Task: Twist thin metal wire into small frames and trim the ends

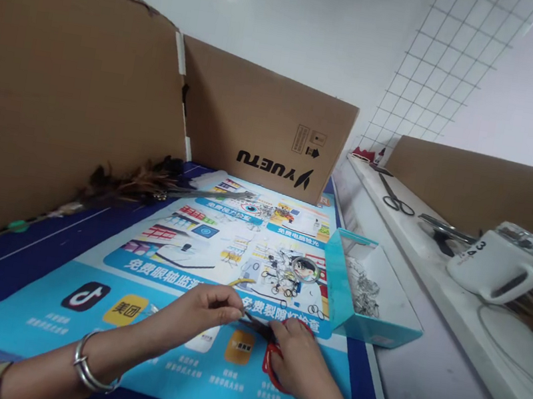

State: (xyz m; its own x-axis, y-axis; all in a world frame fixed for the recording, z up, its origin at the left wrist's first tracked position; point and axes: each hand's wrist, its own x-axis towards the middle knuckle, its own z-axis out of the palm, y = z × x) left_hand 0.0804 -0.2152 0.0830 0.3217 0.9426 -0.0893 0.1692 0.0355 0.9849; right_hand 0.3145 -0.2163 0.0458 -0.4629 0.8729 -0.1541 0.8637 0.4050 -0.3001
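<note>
My left hand (200, 314) pinches something thin and dark at its fingertips, just above the blue printed poster (100, 254) on the table. My right hand (299, 360) is closed around red-handled scissors (271, 362), whose dark blades point left toward the left fingertips. The two hands almost touch. A silver bangle sits on my left wrist. Beyond the hands lies a small pile of metal rings and clasps (284, 276) on the poster.
A teal tray (398, 328) with small metal parts stands right of the hands. Brown feathers (142, 183) lie at the back left. Cardboard walls (57, 112) surround the desk. On the right ledge are black scissors (398, 200) and a white mug (493, 266).
</note>
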